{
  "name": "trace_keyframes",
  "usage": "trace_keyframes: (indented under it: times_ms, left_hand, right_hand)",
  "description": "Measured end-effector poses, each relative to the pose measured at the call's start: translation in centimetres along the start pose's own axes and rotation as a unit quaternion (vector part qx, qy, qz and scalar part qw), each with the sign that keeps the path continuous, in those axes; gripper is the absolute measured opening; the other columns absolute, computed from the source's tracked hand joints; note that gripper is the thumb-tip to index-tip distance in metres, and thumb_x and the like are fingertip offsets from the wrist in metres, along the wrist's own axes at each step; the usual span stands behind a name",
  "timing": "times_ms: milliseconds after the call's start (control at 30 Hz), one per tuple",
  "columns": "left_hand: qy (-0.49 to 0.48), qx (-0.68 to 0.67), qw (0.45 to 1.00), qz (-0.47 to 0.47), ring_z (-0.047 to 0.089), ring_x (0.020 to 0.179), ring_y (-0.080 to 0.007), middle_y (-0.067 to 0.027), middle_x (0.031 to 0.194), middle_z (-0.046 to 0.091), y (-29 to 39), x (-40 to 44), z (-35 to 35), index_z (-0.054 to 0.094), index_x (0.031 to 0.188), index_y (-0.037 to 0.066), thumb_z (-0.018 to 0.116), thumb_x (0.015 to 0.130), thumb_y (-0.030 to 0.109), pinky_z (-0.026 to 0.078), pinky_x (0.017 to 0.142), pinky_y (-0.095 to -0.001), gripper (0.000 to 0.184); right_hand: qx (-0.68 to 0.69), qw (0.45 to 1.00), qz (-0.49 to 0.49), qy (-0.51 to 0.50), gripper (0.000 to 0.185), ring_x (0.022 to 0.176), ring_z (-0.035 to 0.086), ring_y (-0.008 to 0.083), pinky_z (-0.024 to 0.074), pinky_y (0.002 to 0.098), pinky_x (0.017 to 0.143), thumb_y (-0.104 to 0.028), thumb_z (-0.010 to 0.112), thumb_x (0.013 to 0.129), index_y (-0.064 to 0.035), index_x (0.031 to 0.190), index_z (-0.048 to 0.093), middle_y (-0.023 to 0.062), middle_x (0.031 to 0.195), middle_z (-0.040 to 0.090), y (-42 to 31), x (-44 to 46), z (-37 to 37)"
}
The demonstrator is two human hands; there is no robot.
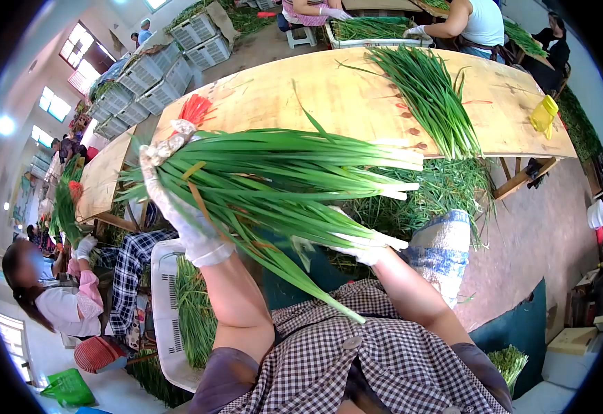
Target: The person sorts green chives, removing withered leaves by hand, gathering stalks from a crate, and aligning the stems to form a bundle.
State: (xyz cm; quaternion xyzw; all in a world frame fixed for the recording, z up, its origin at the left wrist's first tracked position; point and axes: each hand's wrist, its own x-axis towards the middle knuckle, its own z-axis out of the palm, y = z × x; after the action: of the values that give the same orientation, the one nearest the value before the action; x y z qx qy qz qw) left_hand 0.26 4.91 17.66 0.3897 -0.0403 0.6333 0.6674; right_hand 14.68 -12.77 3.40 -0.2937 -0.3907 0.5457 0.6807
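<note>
Currently, one laid bunch (432, 103) rests on the surface (274, 93); a held bunch (267, 165), no tie visible, hangs by its near edge, the left hand's (165, 194) grip clamped round the leaves; the right hand's (365, 252) I cannot tell. More greens (194, 321) remain near-left of the surface.

My left hand (201, 231) wears a white glove, grubby tan over the fingers; my right hand (365, 252), white glove too. My leaf bundle (260, 165): bright green, white at the stalk ends, one brownish leaf. Second bundle (434, 96): also green to white. My apron (329, 352): small dark-and-white check; my sleeve (227, 378): dull purple-grey. Tabletop (274, 100): pale yellow-tan, brown spots. Ties (195, 109): orange-red. Bottle (542, 116): yellow. Near crate (164, 303): white. Sack (441, 245): white, blue bands. Neighbour's trousers (135, 279): navy-and-white plaid. Bag (70, 386): bright green.
</note>
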Motion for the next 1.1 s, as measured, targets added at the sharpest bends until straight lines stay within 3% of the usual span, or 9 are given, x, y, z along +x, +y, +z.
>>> trace_keyframes:
  times_ms: [100, 167, 400, 500, 533, 667, 900, 1033, 1100]
  left_hand:
    - [-0.035, -0.078, 0.996, -0.024, 0.055, 0.086, -0.0200, -0.0060, 0.079, 0.057, 2.1, 1.0, -0.4, 0.050, 0.080, 0.007, 0.040, 0.099, 0.025, 0.044, 0.097, -0.0395, 0.027]
    - [-0.016, -0.104, 0.993, -0.050, 0.051, 0.075, -0.0177, -0.0039, 0.071, 0.051, 2.2, 0.3, 0.8, 0.046, 0.074, 0.008, 0.042, 0.099, 0.023, 0.043, 0.099, -0.0384, 0.029]
    - [0.055, -0.128, 0.989, -0.052, 0.050, 0.071, -0.0191, -0.0067, 0.070, 0.051, 0.8, 0.5, -0.4, 0.045, 0.072, 0.006, 0.042, 0.098, 0.020, 0.042, 0.100, -0.0386, 0.030]
    - [0.090, -0.043, 0.994, -0.043, 0.052, 0.072, -0.0202, -0.0073, 0.071, 0.053, 1.0, 0.3, 0.7, 0.046, 0.073, 0.006, 0.041, 0.098, 0.020, 0.043, 0.098, -0.0398, 0.029]
    - [0.089, -0.042, 0.994, -0.038, 0.052, 0.073, -0.0199, -0.0071, 0.072, 0.055, 1.2, 0.3, 0.5, 0.048, 0.075, 0.007, 0.041, 0.099, 0.022, 0.043, 0.096, -0.0388, 0.029]
    - [0.065, -0.048, 0.994, -0.075, 0.052, 0.074, -0.0178, -0.0055, 0.073, 0.054, 2.2, -0.1, 2.0, 0.049, 0.078, 0.008, 0.043, 0.099, 0.023, 0.044, 0.094, -0.0368, 0.026]
    - [0.083, 0.190, 0.969, -0.136, 0.053, 0.091, -0.0163, -0.0069, 0.102, 0.053, -6.4, 6.4, 4.2, 0.048, 0.123, 0.002, 0.049, 0.097, 0.023, 0.045, 0.091, -0.0321, 0.034]
    - [0.021, 0.323, 0.937, -0.136, 0.053, 0.111, -0.0227, -0.0135, 0.124, 0.055, -13.5, 13.0, 3.0, 0.052, 0.127, 0.003, 0.053, 0.094, 0.019, 0.041, 0.100, -0.0311, 0.037]
    - [0.016, 0.418, 0.881, -0.221, 0.045, 0.124, -0.0212, -0.0092, 0.135, 0.049, -15.1, 15.7, -0.3, 0.054, 0.128, 0.008, 0.056, 0.091, 0.027, 0.038, 0.100, -0.0348, 0.041]
  right_hand:
    - [-0.063, 0.995, -0.006, -0.073, 0.035, 0.064, 0.058, 0.0095, 0.0484, 0.0232, 0.063, -0.029, 0.059, 0.092, 0.0030, 0.103, 0.066, 0.0049, 0.078, 0.067, -0.5, -0.6, -2.2]
    - [-0.224, 0.972, -0.026, 0.067, 0.028, 0.064, 0.059, 0.0091, 0.0493, 0.0228, 0.064, -0.023, 0.058, 0.093, 0.0032, 0.099, 0.068, 0.0069, 0.081, 0.069, -0.9, -1.1, -5.1]
    - [-0.168, 0.977, 0.078, 0.105, 0.023, 0.078, 0.064, 0.0126, 0.0510, 0.0252, 0.075, -0.014, 0.062, 0.090, 0.0027, 0.104, 0.067, 0.0088, 0.095, 0.070, -1.4, -2.8, -5.2]
    - [-0.376, 0.924, 0.020, 0.071, 0.022, 0.077, 0.064, 0.0149, 0.0511, 0.0279, 0.077, -0.016, 0.069, 0.084, -0.0045, 0.102, 0.070, 0.0084, 0.096, 0.070, 1.2, -2.9, -7.2]
    - [-0.539, 0.829, 0.092, 0.114, 0.018, 0.074, 0.064, 0.0151, 0.0518, 0.0287, 0.073, -0.015, 0.071, 0.082, -0.0056, 0.097, 0.071, 0.0096, 0.087, 0.070, 0.2, -2.9, -6.8]
    - [-0.336, 0.869, -0.020, 0.363, 0.031, 0.093, 0.062, 0.0158, 0.0498, 0.0285, 0.082, -0.024, 0.068, 0.086, -0.0072, 0.112, 0.064, 0.0102, 0.102, 0.067, -1.5, -2.6, -8.6]
    - [-0.297, 0.952, -0.053, -0.044, 0.094, 0.133, 0.033, 0.0376, 0.0339, 0.0493, 0.105, -0.026, 0.069, 0.079, -0.0145, 0.150, 0.009, 0.0143, 0.153, 0.021, -10.4, 2.2, -0.8]
    - [-0.474, 0.856, 0.079, 0.191, 0.072, 0.120, 0.049, 0.0237, 0.0392, 0.0324, 0.102, -0.007, 0.062, 0.082, -0.0082, 0.145, 0.029, 0.0182, 0.137, 0.046, -9.5, 10.2, -3.4]
    - [-0.621, 0.692, 0.152, 0.334, 0.066, 0.116, 0.054, 0.0241, 0.0421, 0.0337, 0.099, -0.014, 0.064, 0.082, -0.0062, 0.141, 0.036, 0.0187, 0.131, 0.052, -9.4, 12.6, -7.7]
